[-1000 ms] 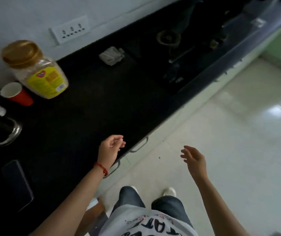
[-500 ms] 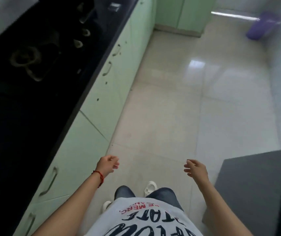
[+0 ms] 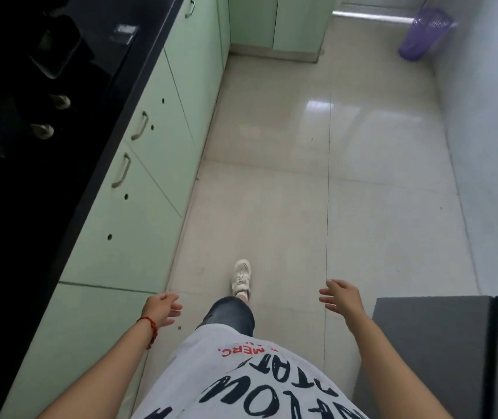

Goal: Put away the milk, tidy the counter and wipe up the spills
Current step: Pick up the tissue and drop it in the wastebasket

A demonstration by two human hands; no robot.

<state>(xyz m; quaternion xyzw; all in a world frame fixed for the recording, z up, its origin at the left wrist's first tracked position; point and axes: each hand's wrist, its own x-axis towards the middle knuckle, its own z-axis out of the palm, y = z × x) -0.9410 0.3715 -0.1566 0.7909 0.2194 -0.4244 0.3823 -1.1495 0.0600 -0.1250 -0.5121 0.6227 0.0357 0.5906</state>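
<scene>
Both of my hands hang in front of me over the floor and hold nothing. My left hand [image 3: 161, 309], with a red thread at the wrist, has loosely curled fingers beside the green cabinet fronts. My right hand [image 3: 342, 298] has relaxed, spread fingers just left of a grey appliance top [image 3: 435, 343]. The black counter [image 3: 60, 152] runs along the left edge, with a stove [image 3: 42, 86] on it. No milk, cloth or spill is in view.
Pale green cabinets with metal handles [image 3: 157, 146] stand under the counter. A purple bin [image 3: 424, 33] sits on the floor at the far right by the wall. My foot in a white shoe [image 3: 241, 278] steps on the beige tiled floor [image 3: 302, 176].
My view has swung from the counter, with its jar and red cup, to the right along the kitchen floor. Both hands stay empty, and one foot has stepped forward.
</scene>
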